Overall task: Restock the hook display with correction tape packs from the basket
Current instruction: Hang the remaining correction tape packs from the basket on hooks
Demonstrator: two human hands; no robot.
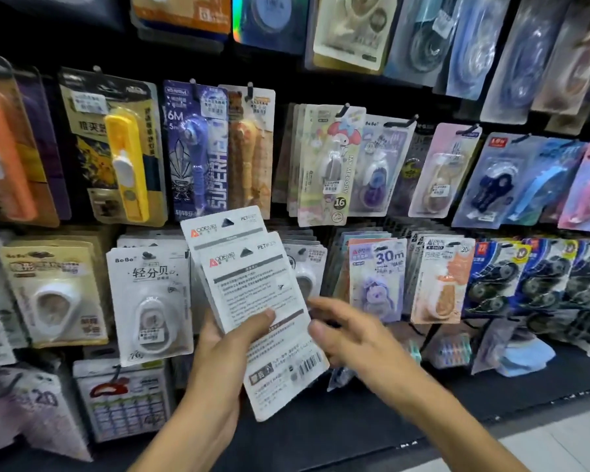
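The hook display [402, 126] carries rows of carded correction tape on black pegs, packed close from edge to edge. The left hand [225, 349] grips a fanned stack of white correction tape packs [252, 301] at frame centre, thumb curled across the printed backs; their long axis runs from 11 o'clock, hang-holes uppermost, down to 5 o'clock. The right hand [351, 332], at 3 o'clock from the stack, has relaxed, blurred fingers touching the packs' edge. The stack hides hung white packs [305, 267] behind it.
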